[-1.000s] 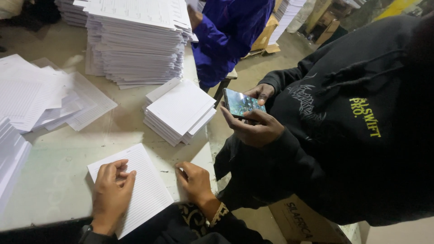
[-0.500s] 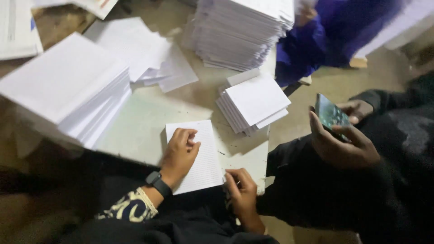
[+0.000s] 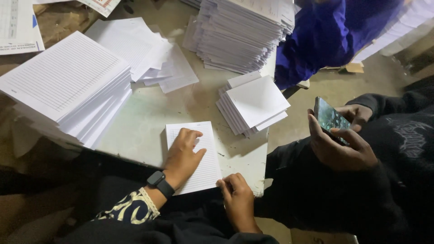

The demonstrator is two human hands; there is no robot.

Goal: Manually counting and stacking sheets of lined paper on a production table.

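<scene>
A small stack of lined white sheets lies near the front edge of the pale table. My left hand, with a black watch on its wrist, rests flat on the sheets, fingers spread. My right hand pinches the sheets' lower right corner at the table's edge.
A large pile of lined paper sits at the left, a tall pile at the back, a small fanned pile at the right edge, loose sheets between. A person in black at the right holds a phone. Another person in blue stands behind.
The view has swung left and steadied over the table. My left hand stays on the lined sheets; my right hand has come to their lower right corner.
</scene>
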